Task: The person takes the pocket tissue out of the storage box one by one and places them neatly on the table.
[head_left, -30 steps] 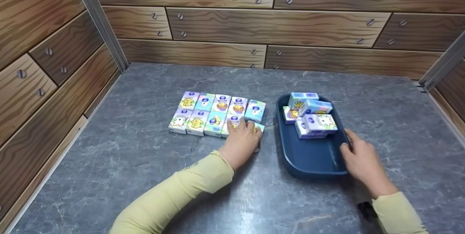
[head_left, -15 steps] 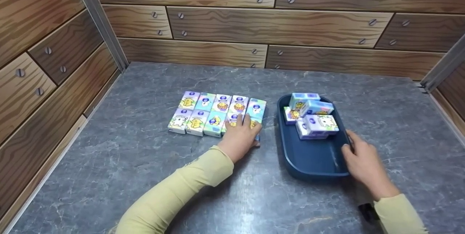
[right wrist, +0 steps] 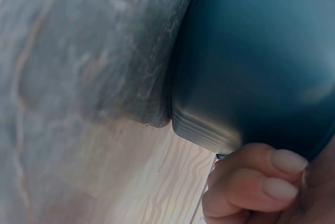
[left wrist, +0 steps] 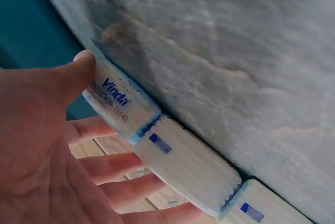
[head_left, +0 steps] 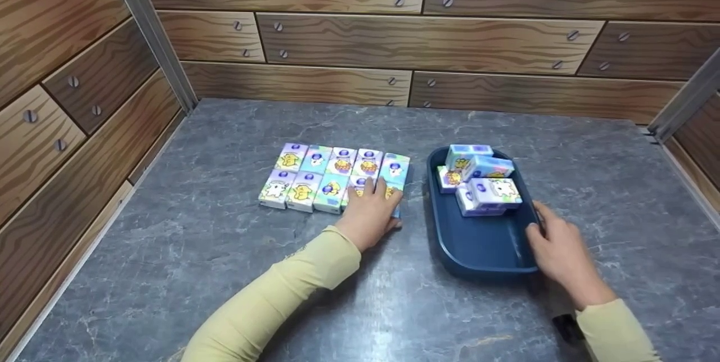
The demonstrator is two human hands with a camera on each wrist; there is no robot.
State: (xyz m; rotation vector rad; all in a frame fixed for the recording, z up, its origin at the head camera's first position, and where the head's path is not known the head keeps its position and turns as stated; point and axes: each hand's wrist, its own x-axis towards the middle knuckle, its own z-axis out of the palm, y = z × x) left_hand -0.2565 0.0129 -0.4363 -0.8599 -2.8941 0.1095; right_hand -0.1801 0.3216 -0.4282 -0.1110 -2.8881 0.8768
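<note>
- Nudged leftward since 1 second ago: the end pack (head_left: 393, 190) at the near row's right end, and the left hand (head_left: 371, 210) with it, so that pack now falls in line with the corner pack (head_left: 395, 168) behind; everything further right looks all but unmoved.
- Starting on the left, tissue packs (head_left: 301, 190) lie side by side on the grey table (head_left: 185, 227), 2 rows of 5, long axes running front to back.
- Over to the left hand: fingers straightish and spread across the near row's tops, thumb against the end pack's outer corner, no wrap around it.
- Key relation, I'd judge: the end pack lies under the fingers' right side, long axis pointing away from the person, its Vinda-printed end facing back. Left hand is touching; right hand is well apart, beyond the tray.
- Next along, the blue tray (head_left: 484, 270), just a strip of table away, long side facing the rows, at least 5 loose packs (head_left: 495, 190) heaped in its far half.
- Far right, the right hand (head_left: 562, 247) grips the tray's right side, thumb at the rim, fingers curled against the outer wall.
</note>
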